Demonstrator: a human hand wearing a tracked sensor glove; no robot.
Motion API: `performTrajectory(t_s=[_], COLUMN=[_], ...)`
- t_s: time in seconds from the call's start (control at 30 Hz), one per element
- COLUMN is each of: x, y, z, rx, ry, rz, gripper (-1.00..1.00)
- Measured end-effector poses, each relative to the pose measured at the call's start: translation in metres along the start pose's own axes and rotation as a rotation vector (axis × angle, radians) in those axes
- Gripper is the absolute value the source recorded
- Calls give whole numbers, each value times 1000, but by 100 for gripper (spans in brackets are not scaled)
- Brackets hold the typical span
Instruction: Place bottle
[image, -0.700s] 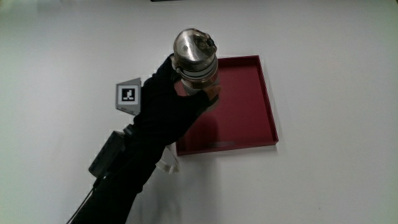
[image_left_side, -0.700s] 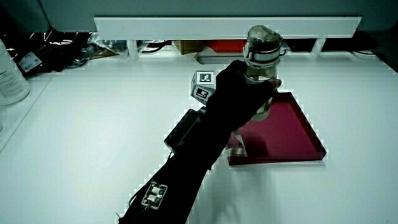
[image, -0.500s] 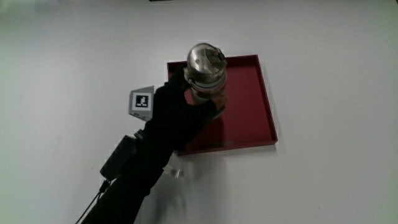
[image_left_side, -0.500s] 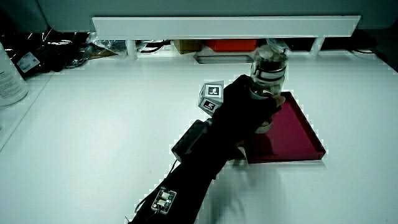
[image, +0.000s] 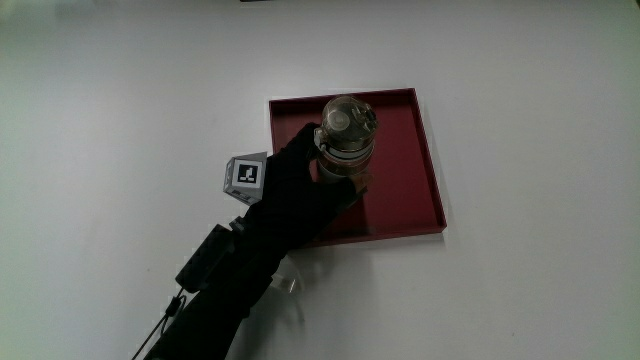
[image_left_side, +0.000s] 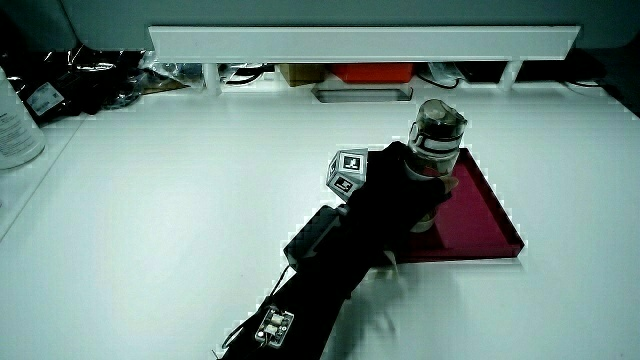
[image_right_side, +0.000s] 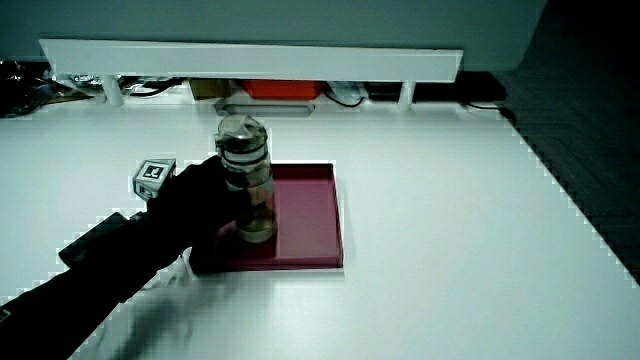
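Observation:
A clear bottle (image: 346, 140) with a metal lid stands upright inside the dark red tray (image: 405, 190); in both side views the bottle (image_left_side: 435, 160) (image_right_side: 246, 185) reaches down to the tray floor. The gloved hand (image: 300, 185) is wrapped around the bottle's body, fingers curled on it. The patterned cube (image: 244, 177) sits on the hand's back. In both side views the hand (image_left_side: 400, 190) (image_right_side: 200, 205) grips the bottle from the tray's edge nearer the person, and the glove hides the bottle's lower half.
The tray (image_left_side: 480, 215) (image_right_side: 310, 215) lies on a white table. A low white partition (image_left_side: 360, 45) runs along the table's far edge, with cables and small boxes under it. A pale container (image_left_side: 15, 120) stands at the table's edge.
The hand has carried the bottle down and farther over the tray; the bottle now stands low in the tray instead of hanging above its edge.

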Motion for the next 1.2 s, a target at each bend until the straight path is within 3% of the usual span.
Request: performTrajectory(t_s=[0.03, 0.07, 0.33, 0.4, 0.43, 0.5, 0.53, 0.67, 0.7, 0.83, 0.97, 1.0, 1.1, 1.13, 1.2], x=[1, 0, -2, 0, -4, -5, -3, -5, -4, -2, 4, 10, 18, 23, 32], y=[-1, 0, -1, -3, -2, -3, -4, -3, -4, -7, -5, -6, -4, -4, -5], z=[0, -1, -2, -2, -3, -4, -3, -3, -3, 2, 18, 25, 40, 47, 58], rx=[-5, 1, 4, -3, 10, 13, 9, 6, -9, -58, -125, -143, -210, -227, -276], ry=[6, -6, -1, 10, 8, -11, 8, -4, -4, -39, -83, -49, -89, -52, -33], rz=[28, 4, 16, 45, 2, 0, 26, 10, 41, 24, -72, -59, -110, -107, -87], gripper=[0, 0, 0, 0, 0, -10, -15, -35, -40, -60, -80, -85, -100, -100, -100])
